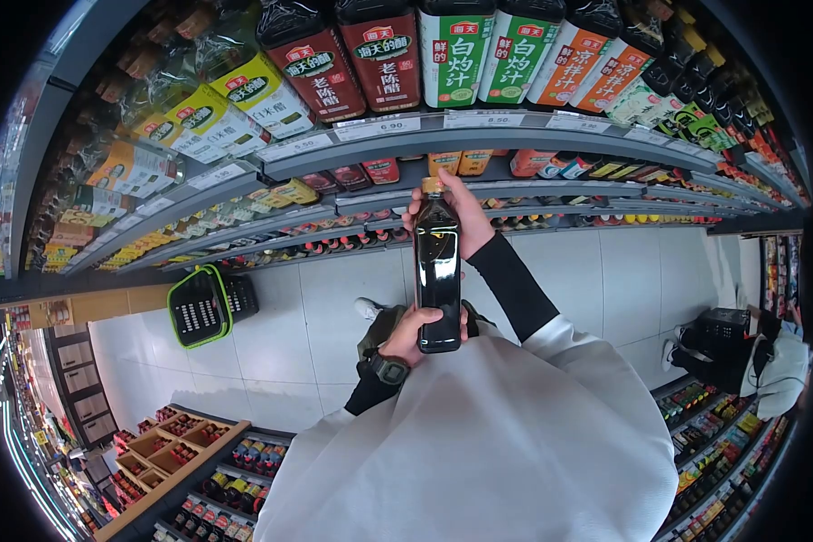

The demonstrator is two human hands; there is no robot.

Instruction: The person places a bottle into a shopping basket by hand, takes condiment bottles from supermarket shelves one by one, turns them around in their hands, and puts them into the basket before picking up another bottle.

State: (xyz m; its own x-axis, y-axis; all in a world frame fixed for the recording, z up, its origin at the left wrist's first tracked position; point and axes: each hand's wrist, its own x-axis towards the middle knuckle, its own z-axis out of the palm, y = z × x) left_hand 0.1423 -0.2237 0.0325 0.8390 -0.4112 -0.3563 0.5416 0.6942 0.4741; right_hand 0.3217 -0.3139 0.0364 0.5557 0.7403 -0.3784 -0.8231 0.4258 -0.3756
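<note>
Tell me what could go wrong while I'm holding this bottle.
The dark bottle could slip if your right hand near its neck and left hand near its base loosen, perhaps breaking on the tiled floor. Swinging it forward might knock the shelf edge. Stepping left, you might trip over the green-rimmed basket on the floor.

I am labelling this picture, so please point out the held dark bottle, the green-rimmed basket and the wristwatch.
Held bottle [438, 262]: head view, body's middle.
Green-rimmed basket [199, 317]: head view, perforated panel inside rim.
Wristwatch [392, 369]: head view, its face.
</note>
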